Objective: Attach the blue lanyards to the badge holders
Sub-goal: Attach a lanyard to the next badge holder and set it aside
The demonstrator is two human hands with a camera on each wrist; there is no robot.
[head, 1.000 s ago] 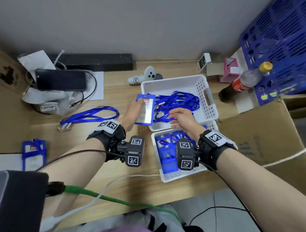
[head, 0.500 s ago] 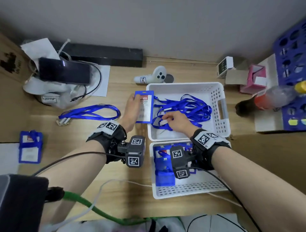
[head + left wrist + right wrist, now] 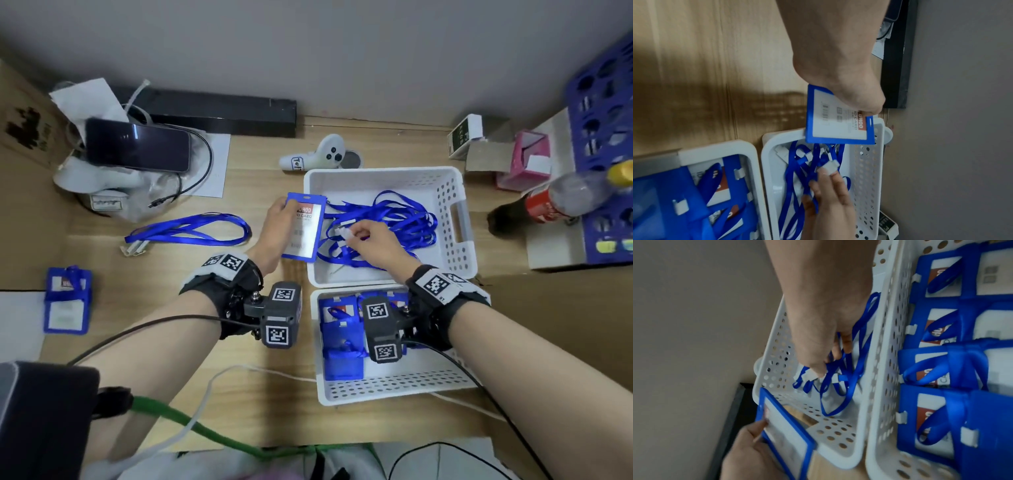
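My left hand holds a blue-framed badge holder upright by its left edge, at the near-left corner of the far white basket. The same badge holder shows in the left wrist view, with thumb on its top. My right hand is inside that basket, pinching the white clip of one blue lanyard in a tangled pile of lanyards. The right wrist view shows fingertips on the clip. The near basket holds several badge holders wrapped in lanyards.
A loose blue lanyard and a finished badge lie on the wooden table at the left. A phone on a stand, a white controller, small boxes, a bottle and a blue crate ring the baskets.
My right hand reached further into the far basket and took hold of a lanyard clip. The left hand kept the badge holder by the basket's edge. The head view tilted down.
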